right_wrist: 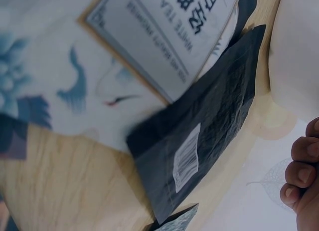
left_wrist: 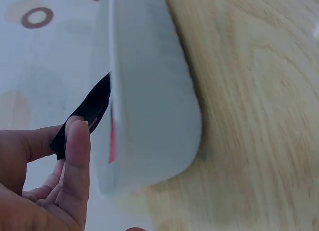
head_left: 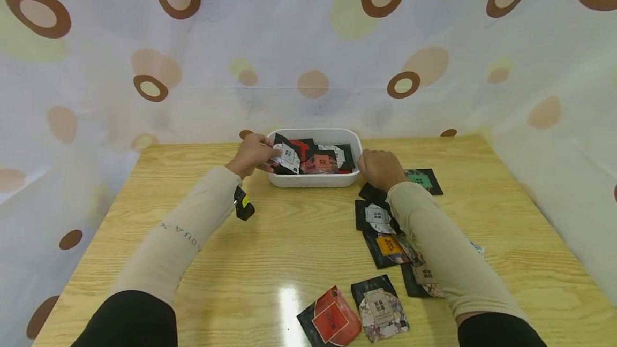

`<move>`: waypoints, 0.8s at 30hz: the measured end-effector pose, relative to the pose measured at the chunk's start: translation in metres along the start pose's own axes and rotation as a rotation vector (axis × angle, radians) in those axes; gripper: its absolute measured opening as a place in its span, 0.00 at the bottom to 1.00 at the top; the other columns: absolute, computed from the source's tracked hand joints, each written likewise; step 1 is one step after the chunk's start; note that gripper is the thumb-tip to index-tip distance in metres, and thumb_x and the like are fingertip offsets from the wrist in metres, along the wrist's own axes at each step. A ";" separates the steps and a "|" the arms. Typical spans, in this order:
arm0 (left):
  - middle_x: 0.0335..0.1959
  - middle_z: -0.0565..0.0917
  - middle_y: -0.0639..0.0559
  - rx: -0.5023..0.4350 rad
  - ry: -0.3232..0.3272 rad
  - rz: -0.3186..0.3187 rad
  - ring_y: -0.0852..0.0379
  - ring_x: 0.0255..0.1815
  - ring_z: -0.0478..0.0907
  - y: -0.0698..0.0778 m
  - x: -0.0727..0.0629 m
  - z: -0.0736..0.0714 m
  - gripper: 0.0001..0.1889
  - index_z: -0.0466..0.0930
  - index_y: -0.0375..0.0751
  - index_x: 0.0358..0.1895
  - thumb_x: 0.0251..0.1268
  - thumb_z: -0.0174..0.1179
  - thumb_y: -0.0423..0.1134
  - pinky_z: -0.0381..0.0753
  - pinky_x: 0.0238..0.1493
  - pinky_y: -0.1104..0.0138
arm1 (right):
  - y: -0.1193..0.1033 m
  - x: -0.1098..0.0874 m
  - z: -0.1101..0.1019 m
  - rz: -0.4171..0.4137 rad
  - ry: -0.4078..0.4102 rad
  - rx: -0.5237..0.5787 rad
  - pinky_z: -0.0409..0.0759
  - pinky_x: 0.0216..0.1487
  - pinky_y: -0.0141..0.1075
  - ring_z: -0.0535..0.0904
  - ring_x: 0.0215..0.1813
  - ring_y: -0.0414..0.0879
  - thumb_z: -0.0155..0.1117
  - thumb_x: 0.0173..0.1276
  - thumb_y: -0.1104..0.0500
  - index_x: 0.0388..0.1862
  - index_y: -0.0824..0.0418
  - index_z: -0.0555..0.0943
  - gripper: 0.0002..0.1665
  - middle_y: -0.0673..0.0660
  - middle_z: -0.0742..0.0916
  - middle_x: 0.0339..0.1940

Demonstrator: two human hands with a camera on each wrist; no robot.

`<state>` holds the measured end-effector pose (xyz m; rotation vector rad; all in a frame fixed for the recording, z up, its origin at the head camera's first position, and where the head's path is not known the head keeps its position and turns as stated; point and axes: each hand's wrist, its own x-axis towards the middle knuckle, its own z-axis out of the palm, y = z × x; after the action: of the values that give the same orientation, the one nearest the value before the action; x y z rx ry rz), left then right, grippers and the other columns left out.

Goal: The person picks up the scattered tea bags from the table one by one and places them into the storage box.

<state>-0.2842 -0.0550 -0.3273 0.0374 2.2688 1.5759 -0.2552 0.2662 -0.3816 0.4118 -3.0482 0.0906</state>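
A white plastic bin [head_left: 313, 180] stands near the back of the table with several tea packets inside. My left hand [head_left: 253, 154] is at its left end, pinching a black tea packet with a white label [head_left: 287, 157] between thumb and fingers; in the left wrist view this black packet [left_wrist: 94, 109] tilts over the rim. At the opposite end, my right hand [head_left: 383, 169] has its fingers curled at the bin's rim and grips it. The right wrist view shows those curled fingers [right_wrist: 301, 166] only at its edge, so the contact is partly hidden.
Several tea packets [head_left: 377, 217] lie loosely overlapped under and beside the right forearm. A red packet [head_left: 332, 319] and a black one with a beige label [head_left: 380, 308] lie at the table's front. A patterned cloth [head_left: 313, 63] hangs behind the table.
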 end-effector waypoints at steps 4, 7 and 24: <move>0.34 0.76 0.47 0.115 0.047 0.042 0.64 0.22 0.81 -0.007 0.008 0.006 0.10 0.68 0.37 0.38 0.68 0.62 0.33 0.84 0.24 0.69 | -0.002 0.000 -0.001 0.011 -0.004 -0.002 0.68 0.30 0.44 0.69 0.22 0.51 0.33 0.78 0.57 0.27 0.62 0.70 0.22 0.57 0.74 0.19; 0.30 0.78 0.47 0.315 0.122 0.078 0.65 0.17 0.78 -0.009 0.010 0.010 0.11 0.69 0.38 0.35 0.66 0.64 0.36 0.83 0.22 0.68 | -0.002 0.000 -0.002 0.003 -0.007 -0.001 0.70 0.32 0.45 0.70 0.23 0.51 0.33 0.78 0.56 0.28 0.62 0.70 0.22 0.58 0.76 0.20; 0.27 0.84 0.36 0.936 0.338 0.137 0.41 0.27 0.83 -0.047 0.014 -0.016 0.21 0.79 0.30 0.33 0.71 0.38 0.40 0.83 0.28 0.48 | -0.021 0.012 0.004 -0.008 -0.014 -0.032 0.67 0.30 0.42 0.67 0.22 0.49 0.34 0.77 0.56 0.28 0.61 0.70 0.21 0.55 0.73 0.19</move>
<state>-0.2936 -0.0840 -0.3691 0.1841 3.1206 0.4537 -0.2610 0.2430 -0.3837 0.4236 -3.0568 0.0387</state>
